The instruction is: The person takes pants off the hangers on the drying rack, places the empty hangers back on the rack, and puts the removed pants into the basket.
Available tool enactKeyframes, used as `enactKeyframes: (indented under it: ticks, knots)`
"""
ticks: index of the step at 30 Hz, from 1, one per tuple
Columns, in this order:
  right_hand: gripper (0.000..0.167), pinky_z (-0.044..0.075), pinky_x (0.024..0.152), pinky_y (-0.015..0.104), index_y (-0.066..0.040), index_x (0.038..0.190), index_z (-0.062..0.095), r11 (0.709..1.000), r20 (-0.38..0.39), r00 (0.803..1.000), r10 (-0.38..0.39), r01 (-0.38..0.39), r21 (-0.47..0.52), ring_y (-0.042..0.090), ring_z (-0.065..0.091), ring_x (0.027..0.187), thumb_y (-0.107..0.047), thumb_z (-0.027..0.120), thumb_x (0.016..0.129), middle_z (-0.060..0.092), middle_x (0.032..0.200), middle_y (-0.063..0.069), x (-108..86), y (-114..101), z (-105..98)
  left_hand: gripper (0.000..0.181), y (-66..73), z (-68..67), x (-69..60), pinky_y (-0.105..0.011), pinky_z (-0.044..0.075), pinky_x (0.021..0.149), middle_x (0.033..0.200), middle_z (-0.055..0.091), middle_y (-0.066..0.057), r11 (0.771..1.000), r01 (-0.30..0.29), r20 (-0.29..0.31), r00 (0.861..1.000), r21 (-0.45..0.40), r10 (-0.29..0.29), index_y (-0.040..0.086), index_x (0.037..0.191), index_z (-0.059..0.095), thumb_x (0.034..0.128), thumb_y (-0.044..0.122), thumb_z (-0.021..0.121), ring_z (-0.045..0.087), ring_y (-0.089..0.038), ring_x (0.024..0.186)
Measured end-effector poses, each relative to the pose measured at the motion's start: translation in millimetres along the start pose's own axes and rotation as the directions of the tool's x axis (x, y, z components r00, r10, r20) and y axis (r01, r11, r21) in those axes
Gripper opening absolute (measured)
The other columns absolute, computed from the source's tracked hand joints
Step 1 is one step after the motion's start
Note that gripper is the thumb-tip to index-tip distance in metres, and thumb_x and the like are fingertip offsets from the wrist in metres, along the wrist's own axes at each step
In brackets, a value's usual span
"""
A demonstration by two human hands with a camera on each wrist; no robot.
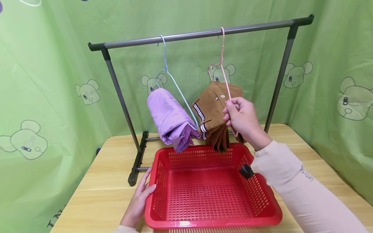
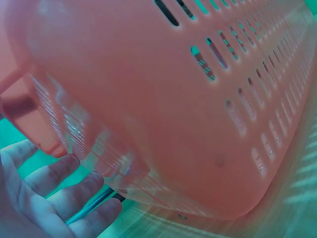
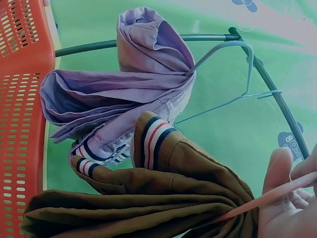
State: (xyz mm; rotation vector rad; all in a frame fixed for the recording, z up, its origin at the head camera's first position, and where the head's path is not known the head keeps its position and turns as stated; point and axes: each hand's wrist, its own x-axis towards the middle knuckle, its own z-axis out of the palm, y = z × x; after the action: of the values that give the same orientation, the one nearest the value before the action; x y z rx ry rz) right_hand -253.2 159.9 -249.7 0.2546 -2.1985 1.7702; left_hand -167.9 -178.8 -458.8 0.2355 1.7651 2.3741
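A pink hanger (image 1: 222, 64) hooks over the rack's top bar with a folded brown garment (image 1: 214, 103) on it; my right hand (image 1: 243, 119) pinches the hanger's side. In the right wrist view, the thumb and fingers of my right hand (image 3: 292, 193) hold the pink hanger beside the brown folds (image 3: 148, 198). To the left, a purple garment (image 1: 170, 113) hangs on a blue hanger (image 1: 177, 87). My left hand (image 1: 138, 200) rests on the left rim of a red basket (image 1: 204, 223), its fingers along the outer wall; the left wrist view shows them loosely extended by the basket wall (image 2: 138, 99).
The grey metal rack (image 1: 186, 36) stands on the wooden table (image 1: 96, 184), its left foot (image 1: 137, 161) behind the basket's left side. A black piece (image 1: 246, 171) is at the basket's right rim. Green curtains (image 1: 43, 81) surround the table.
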Motion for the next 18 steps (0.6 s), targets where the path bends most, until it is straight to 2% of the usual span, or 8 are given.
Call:
enactKeyframes:
  ticks: [18]
  knots:
    - [0.026, 0.046, 0.045, 0.021, 0.006, 0.115, 0.054, 0.999, -0.050, 0.999, -0.016, 0.014, -0.035, 0.008, 0.053, 0.059, -0.014, 0.042, 0.104, 0.058, 0.081, 0.006, 1.6, 0.3, -3.9, 0.066, -1.0, 1.4, 0.6, -0.054, 0.051, 0.084, 0.140, 0.036, -0.035, 1.000, -0.010, -0.007, 1.000, 0.007, 0.010, 0.025, 0.156, 0.009, 0.1015, 0.014, 0.046, 0.058, -0.047, 0.108]
